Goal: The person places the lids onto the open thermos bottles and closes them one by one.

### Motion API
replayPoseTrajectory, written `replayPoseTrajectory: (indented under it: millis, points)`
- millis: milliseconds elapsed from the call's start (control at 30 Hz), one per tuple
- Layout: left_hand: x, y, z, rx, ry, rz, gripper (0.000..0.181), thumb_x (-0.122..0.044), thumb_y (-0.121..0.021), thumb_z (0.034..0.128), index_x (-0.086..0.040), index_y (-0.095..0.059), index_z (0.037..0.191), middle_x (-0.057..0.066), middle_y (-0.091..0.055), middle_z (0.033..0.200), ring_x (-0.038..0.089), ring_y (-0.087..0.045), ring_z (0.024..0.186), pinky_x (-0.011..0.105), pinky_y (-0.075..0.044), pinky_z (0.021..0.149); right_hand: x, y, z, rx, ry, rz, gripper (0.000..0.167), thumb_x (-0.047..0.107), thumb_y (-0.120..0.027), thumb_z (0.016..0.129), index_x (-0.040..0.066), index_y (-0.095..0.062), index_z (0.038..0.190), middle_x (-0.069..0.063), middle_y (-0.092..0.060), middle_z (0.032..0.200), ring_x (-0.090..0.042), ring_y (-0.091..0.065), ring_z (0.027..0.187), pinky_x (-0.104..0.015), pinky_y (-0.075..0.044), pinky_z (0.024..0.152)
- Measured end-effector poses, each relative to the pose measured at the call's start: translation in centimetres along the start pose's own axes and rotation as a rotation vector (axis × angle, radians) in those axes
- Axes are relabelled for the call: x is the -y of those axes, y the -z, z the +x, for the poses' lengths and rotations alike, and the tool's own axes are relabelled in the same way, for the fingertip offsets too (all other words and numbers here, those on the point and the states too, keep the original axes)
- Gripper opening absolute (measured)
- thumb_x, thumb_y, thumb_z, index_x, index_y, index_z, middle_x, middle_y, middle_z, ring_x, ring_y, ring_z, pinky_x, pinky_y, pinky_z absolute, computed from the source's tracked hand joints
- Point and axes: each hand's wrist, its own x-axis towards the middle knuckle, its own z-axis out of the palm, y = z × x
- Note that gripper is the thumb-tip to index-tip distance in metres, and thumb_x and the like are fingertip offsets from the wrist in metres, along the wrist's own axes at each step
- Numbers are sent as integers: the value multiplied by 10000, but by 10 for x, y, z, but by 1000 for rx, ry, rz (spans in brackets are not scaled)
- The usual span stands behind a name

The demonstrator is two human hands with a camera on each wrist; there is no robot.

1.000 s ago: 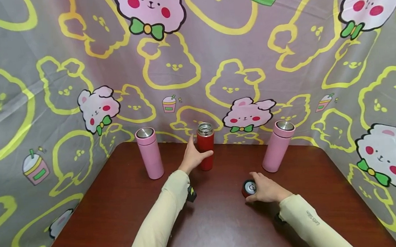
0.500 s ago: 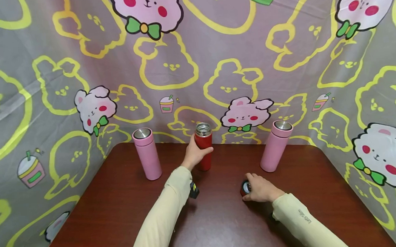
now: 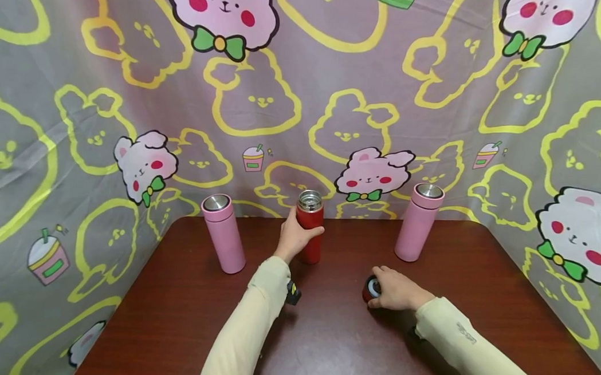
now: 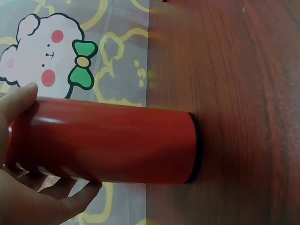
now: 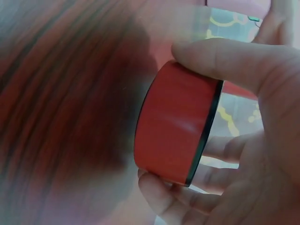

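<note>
At the back middle of the table, my left hand [image 3: 296, 233] grips an open red thermos flask [image 3: 313, 250], which stands upright with its bare steel mouth facing up. In the left wrist view, the thumb and fingers wrap round the upper part of the red thermos body [image 4: 108, 143]. Further front and right, my right hand [image 3: 400, 289] holds the red thermos lid [image 3: 370, 290], its pale inside partly showing. The right wrist view has the thumb on one side of the lid [image 5: 176, 124] and fingertips on the other. Whether the lid touches the table cannot be told.
One pink thermos [image 3: 225, 238] with its lid on stands left of the red one. A second pink thermos [image 3: 419, 226], also lidded, is at the back right. Behind the brown table [image 3: 320, 347] hangs a patterned cloth [image 3: 265, 109].
My left fingers have closed round the red thermos, which has shifted slightly toward me. The right hand has tightened on the lid and tilted it a little.
</note>
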Motion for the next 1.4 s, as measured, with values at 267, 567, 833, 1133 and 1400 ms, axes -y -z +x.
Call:
replayPoseTrajectory:
  millis: [267,567,833,1133,1400]
  points:
    - [-3,3,-14,70,-45,17,717,-332,-835,706,-153,-457,1288,28,-601,1164,220,-576,1040,431,-470,885,-3,5,-4,-55,66,167,544,262,-837,675,68,-545,1091,-3,-551,949,-148,-530,851,-348,-477,748]
    - [-16,15,-44,175,-62,1,701,-331,-822,722,-166,-447,1290,-3,-586,1167,194,-563,1043,430,-482,872,-5,15,-13,-71,155,304,505,264,-814,713,135,-538,1116,37,-560,961,-146,-538,863,-295,-481,718]
    - [-27,17,-71,220,-112,-18,645,-263,-837,709,-179,-472,1234,-21,-610,1116,172,-588,986,377,-497,836,3,34,-25,-3,137,539,531,241,-789,762,139,-492,1190,-50,-563,1028,-244,-537,940,-317,-515,739]
    - [-29,15,-95,243,-136,-24,699,-280,-851,685,-168,-473,1263,-21,-622,1115,164,-600,986,363,-499,832,10,52,-32,-48,200,659,537,183,-773,782,150,-478,1230,-79,-568,1059,-293,-530,966,-360,-527,743]
    - [-28,12,-108,259,-137,-36,703,-312,-851,682,-163,-475,1257,-19,-617,1124,177,-593,1003,384,-500,843,11,59,-30,-175,245,664,503,208,-766,790,158,-504,1215,-75,-579,1037,-298,-547,938,-341,-521,736]
